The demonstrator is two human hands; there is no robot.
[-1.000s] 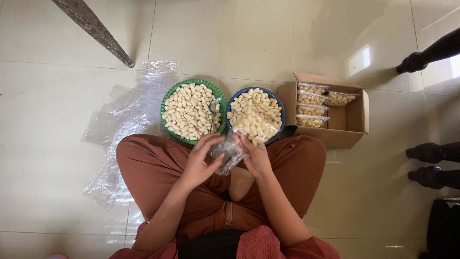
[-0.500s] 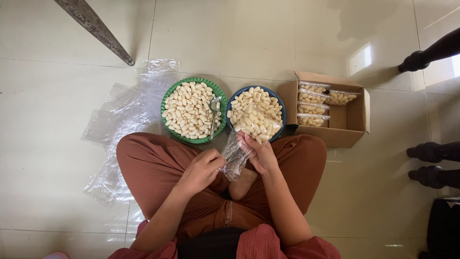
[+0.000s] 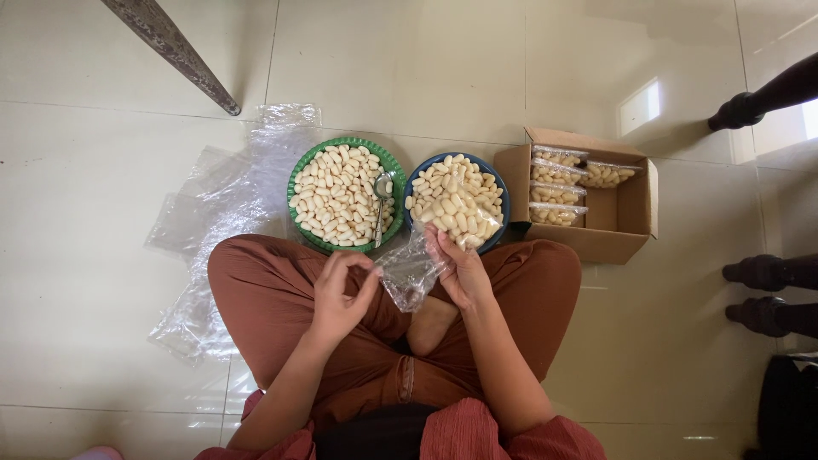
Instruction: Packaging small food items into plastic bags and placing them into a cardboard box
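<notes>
You sit cross-legged on the tiled floor with both hands raised over your lap, sharing one small clear plastic bag (image 3: 411, 274). Your right hand (image 3: 460, 268) pinches its upper edge between thumb and fingers, while your left hand (image 3: 339, 294) grips the other edge with curled fingertips, which looks like a way to spread the film apart. Just ahead of your knees sit a green basket (image 3: 300, 170) and a blue bowl (image 3: 503, 194), side by side and both heaped with pale peeled cloves, close enough to reach. A spoon (image 3: 381, 203) rests in the green basket. Right of the bowl, an open brown cardboard box (image 3: 629, 223) holds filled clear packets stacked on edge. Loose clear plastic sheets (image 3: 226, 192) lie flat at your left.
</notes>
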